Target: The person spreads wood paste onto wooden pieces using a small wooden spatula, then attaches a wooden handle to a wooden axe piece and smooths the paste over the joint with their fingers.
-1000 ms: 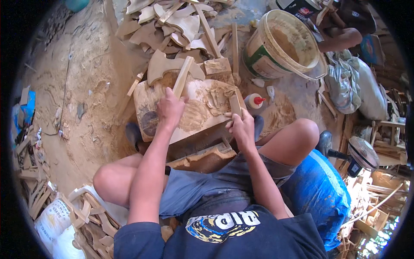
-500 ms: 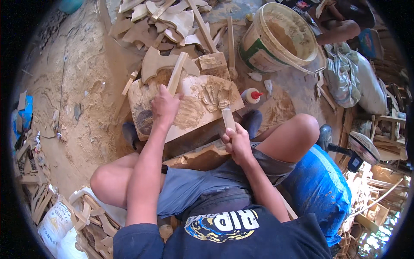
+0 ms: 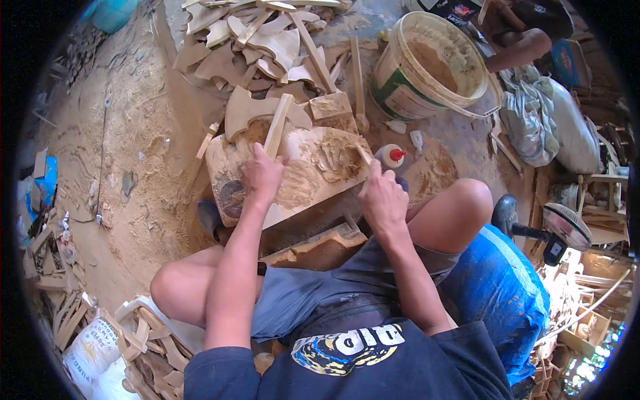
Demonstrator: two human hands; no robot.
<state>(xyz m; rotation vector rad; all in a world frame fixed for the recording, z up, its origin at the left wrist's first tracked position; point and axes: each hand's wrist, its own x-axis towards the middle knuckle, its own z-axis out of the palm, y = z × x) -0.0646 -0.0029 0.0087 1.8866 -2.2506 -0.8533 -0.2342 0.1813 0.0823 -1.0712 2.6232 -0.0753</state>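
My left hand (image 3: 262, 177) is closed round the lower end of a squared wooden stick (image 3: 277, 127). The stick's far part lies over an axe-head-shaped wooden piece (image 3: 241, 112) at the far edge of a thick wooden board (image 3: 293, 208). My right hand (image 3: 385, 203) grips a flat wooden strip (image 3: 365, 156), its tip at the board's right edge beside a patch of tan paste (image 3: 335, 155). Much of the strip is hidden by my fingers. A small wooden block (image 3: 331, 105) stands at the board's far right corner.
Many flat curved wooden pieces (image 3: 277, 45) lie heaped beyond the board. A paste-smeared bucket (image 3: 427, 70) and a red-capped glue bottle (image 3: 391, 155) stand to the right. A blue bulging sack (image 3: 497, 293) and a small fan (image 3: 567, 225) are near right. Another person's leg (image 3: 520, 50) shows far right.
My right hand has moved forward and to the right and turned, so its strip now points away to the left. My left hand keeps its hold on the stick.
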